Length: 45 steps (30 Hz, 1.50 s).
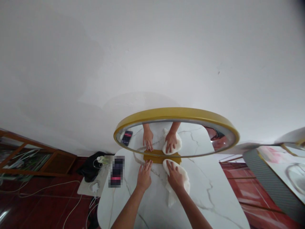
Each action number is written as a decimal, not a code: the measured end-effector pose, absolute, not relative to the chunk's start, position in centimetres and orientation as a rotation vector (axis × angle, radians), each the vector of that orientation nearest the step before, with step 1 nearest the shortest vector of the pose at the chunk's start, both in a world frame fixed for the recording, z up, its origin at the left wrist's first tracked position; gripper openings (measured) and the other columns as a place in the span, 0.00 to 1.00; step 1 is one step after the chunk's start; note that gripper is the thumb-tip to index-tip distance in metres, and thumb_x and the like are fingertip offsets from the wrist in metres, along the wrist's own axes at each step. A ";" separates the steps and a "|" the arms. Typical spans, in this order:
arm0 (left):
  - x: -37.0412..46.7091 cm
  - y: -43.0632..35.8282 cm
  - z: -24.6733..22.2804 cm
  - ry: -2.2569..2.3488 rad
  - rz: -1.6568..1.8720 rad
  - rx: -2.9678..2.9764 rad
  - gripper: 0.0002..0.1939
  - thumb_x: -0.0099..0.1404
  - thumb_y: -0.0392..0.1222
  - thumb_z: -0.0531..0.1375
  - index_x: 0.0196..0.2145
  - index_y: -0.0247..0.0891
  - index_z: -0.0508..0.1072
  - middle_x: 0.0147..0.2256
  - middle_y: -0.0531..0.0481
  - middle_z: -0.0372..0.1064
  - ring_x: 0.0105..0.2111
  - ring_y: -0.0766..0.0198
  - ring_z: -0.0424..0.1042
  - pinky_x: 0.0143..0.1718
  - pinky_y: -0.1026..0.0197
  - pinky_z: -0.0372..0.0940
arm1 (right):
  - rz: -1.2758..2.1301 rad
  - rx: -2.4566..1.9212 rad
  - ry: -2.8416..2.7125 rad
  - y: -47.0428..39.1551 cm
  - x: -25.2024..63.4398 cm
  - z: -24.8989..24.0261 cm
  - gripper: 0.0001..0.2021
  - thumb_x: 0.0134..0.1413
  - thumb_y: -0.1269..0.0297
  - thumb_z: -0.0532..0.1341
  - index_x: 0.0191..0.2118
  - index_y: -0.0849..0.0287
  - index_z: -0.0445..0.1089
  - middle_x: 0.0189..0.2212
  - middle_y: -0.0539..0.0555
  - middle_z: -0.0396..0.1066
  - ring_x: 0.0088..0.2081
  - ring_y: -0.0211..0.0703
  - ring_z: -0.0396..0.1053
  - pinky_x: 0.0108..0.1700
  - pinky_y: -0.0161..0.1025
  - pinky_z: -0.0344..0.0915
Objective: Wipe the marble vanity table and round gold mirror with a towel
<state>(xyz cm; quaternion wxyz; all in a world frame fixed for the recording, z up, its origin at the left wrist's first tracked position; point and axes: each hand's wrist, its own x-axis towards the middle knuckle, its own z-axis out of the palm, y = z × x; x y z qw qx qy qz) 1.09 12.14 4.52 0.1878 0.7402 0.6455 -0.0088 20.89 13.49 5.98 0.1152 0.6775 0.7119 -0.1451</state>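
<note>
My right hand [175, 176] holds a bunched white cloth [186, 179] down against the marble-patterned tabletop [202, 197], fingers over its top. The cloth touches the right side of a gold mirror base [156, 158]. At the base's left part, my left hand [144, 175] rests open, its fingertips at the front edge. Above the base is a round mirror [157, 136] with a thick gold frame [176, 113]. Both hands and the cloth show again in its glass. What lies beneath the cloth is hidden.
A blurred-out dark device [116, 171] lies at the table's left edge. Further left, a low white surface [87, 186] carries a charger [95, 187], cables and a black bag [89, 166]. A grey ribbed cabinet [267, 178] stands at right. The white wall [152, 57] rises behind the mirror.
</note>
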 end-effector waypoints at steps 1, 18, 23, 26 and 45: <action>1.1 12.2 4.5 1.816 -0.026 2.079 0.48 0.47 0.22 0.47 0.65 0.44 0.42 0.66 0.61 0.36 0.65 0.63 0.36 0.63 0.53 0.39 | -0.433 1.968 2.105 13.6 20.1 6.1 0.38 0.50 0.74 0.48 0.66 0.48 0.37 0.64 0.54 0.47 0.57 0.55 0.54 0.39 0.42 0.65; 1.2 12.2 5.2 1.806 -0.061 2.063 0.48 0.48 0.21 0.46 0.65 0.44 0.42 0.66 0.61 0.36 0.65 0.63 0.36 0.64 0.51 0.39 | -0.419 1.991 2.124 13.1 20.9 6.2 0.37 0.52 0.72 0.51 0.66 0.45 0.36 0.65 0.54 0.44 0.57 0.53 0.54 0.40 0.42 0.64; 1.3 12.3 5.1 1.809 -0.067 2.045 0.48 0.47 0.21 0.46 0.65 0.45 0.42 0.66 0.61 0.36 0.65 0.63 0.36 0.64 0.51 0.39 | -0.455 2.051 2.030 13.3 23.0 6.4 0.35 0.55 0.69 0.49 0.66 0.45 0.35 0.65 0.54 0.43 0.57 0.52 0.54 0.40 0.42 0.64; 1.4 12.3 5.3 1.820 -0.084 2.036 0.48 0.48 0.21 0.46 0.65 0.45 0.41 0.66 0.61 0.37 0.65 0.62 0.36 0.64 0.51 0.38 | -0.455 2.045 2.038 13.4 22.3 6.7 0.36 0.53 0.71 0.49 0.66 0.48 0.36 0.65 0.55 0.44 0.57 0.53 0.55 0.41 0.42 0.64; 1.8 12.1 5.0 1.833 -0.110 2.093 0.46 0.49 0.24 0.48 0.65 0.39 0.42 0.66 0.55 0.36 0.66 0.61 0.35 0.64 0.52 0.37 | -0.482 2.018 2.070 13.1 21.7 6.5 0.38 0.50 0.75 0.49 0.66 0.45 0.37 0.65 0.52 0.45 0.58 0.55 0.53 0.43 0.44 0.63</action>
